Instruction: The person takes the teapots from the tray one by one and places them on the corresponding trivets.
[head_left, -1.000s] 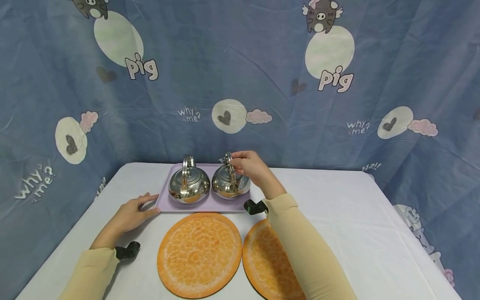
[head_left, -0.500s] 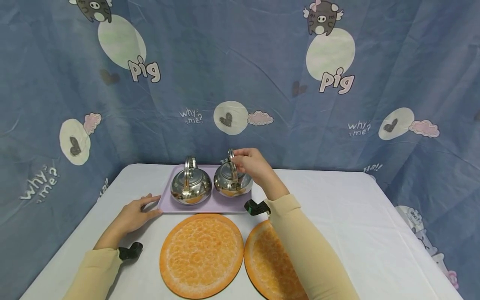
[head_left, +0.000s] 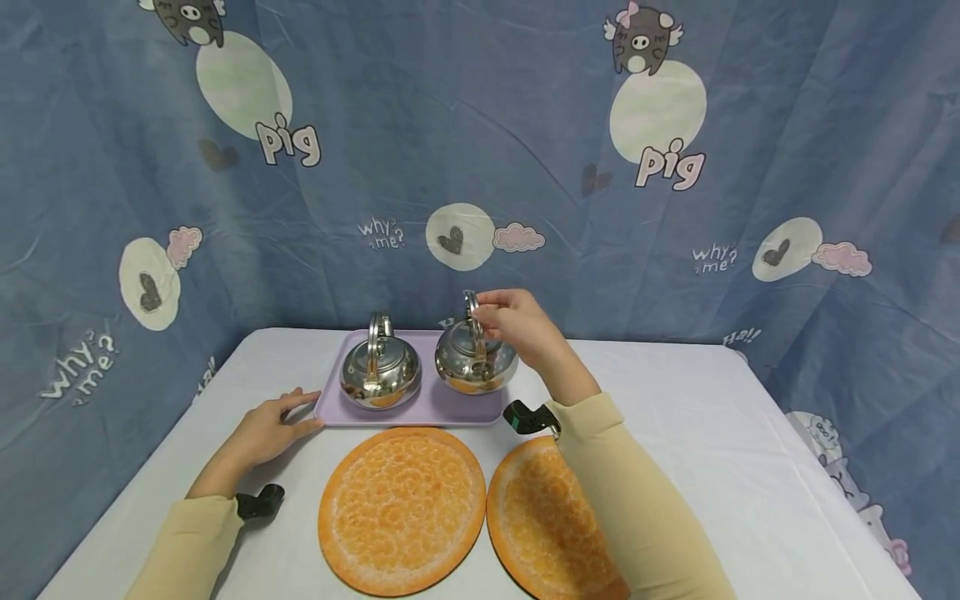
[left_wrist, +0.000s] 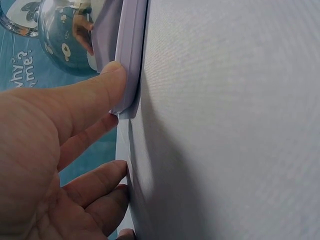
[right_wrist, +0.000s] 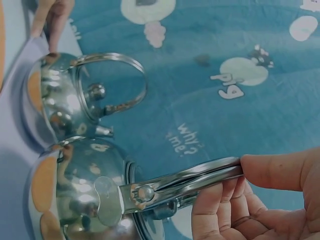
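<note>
hands touch one tray and one of two kettles.

We took this for a staged recording corner, its wider room hidden: blue pig-print cloth hung behind a white-covered table, where we saw black wrist-worn cameras

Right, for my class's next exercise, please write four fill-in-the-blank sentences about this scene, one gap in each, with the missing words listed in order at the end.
1. The right hand grips one of the ____ metal kettles.
2. Meanwhile, the ____ hand touches the tray.
3. The round mats are mainly coloured ____.
4. The largest word printed on the blue backdrop is ____.

Missing words: two; left; orange; pig.
</note>
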